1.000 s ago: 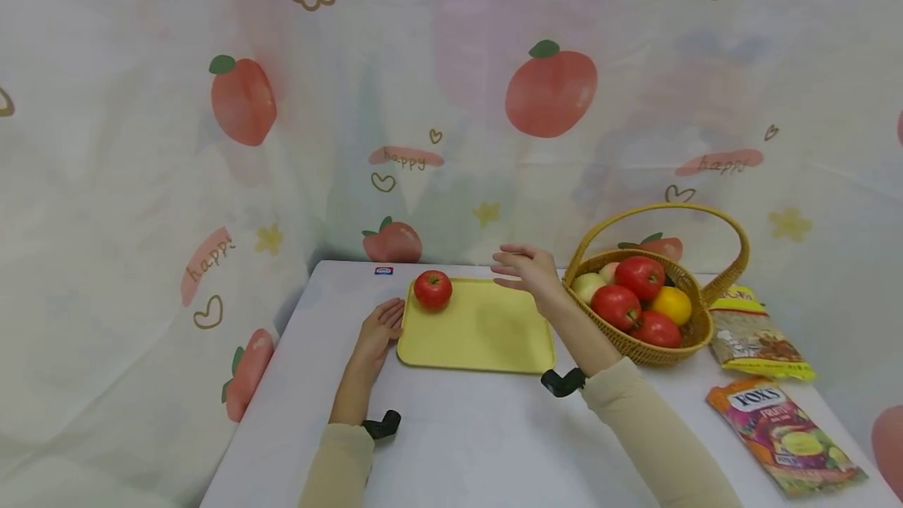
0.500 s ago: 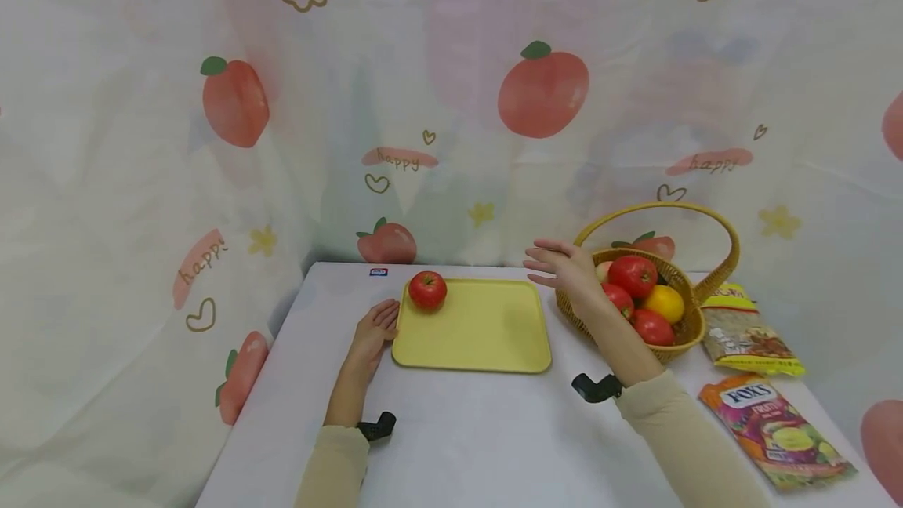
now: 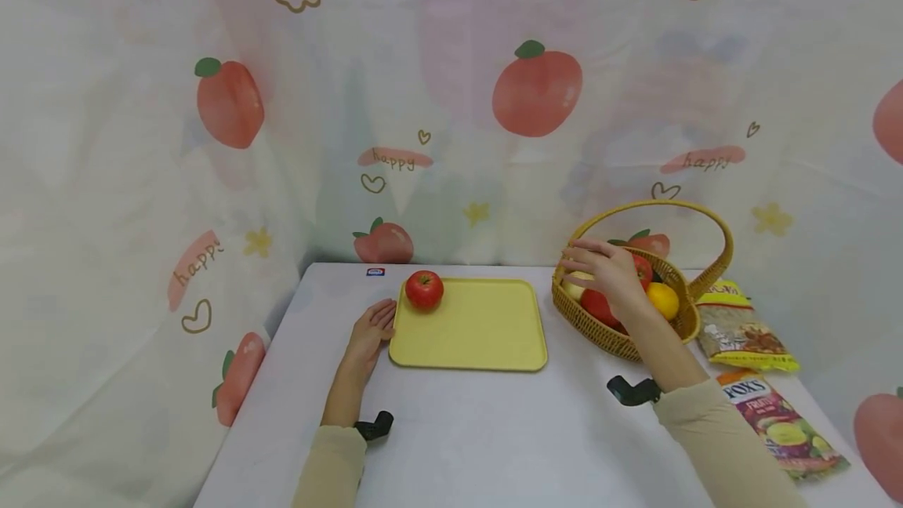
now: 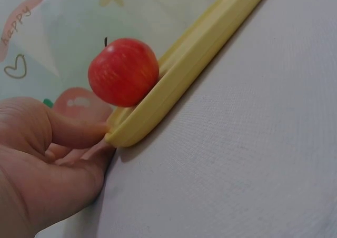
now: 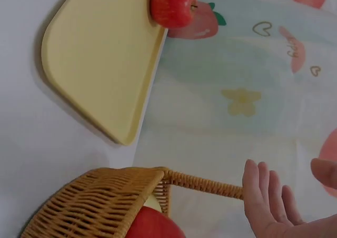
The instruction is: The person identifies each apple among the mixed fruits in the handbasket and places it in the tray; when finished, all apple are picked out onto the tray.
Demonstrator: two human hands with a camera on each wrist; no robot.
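Note:
A yellow tray (image 3: 480, 328) lies on the table with a red apple (image 3: 424, 290) in its far left corner. My left hand (image 3: 370, 329) is at the tray's left edge; in the left wrist view thumb and fingers meet at the tray's rim (image 4: 142, 127), pinching it. My right hand (image 3: 607, 273) is over the wicker basket (image 3: 592, 328), fingers spread and nothing in them. Red apples (image 3: 598, 306), a pale fruit (image 3: 574, 284) and a yellow fruit (image 3: 663, 301) show in the basket, partly hidden by the hand. In the right wrist view the fingers overlap the basket's handle (image 5: 210, 186).
The basket's tall handle arches over its fruit. Right of the basket lie a clear-and-yellow food bag (image 3: 744, 328) and a purple candy bag (image 3: 783, 429), partly behind the right sleeve (image 3: 727, 437). A patterned curtain (image 3: 451, 202) stands behind the table.
My right hand has moved right, from above the tray's right side to over the basket. The left hand stays at the tray's left edge. The head view has shifted slightly.

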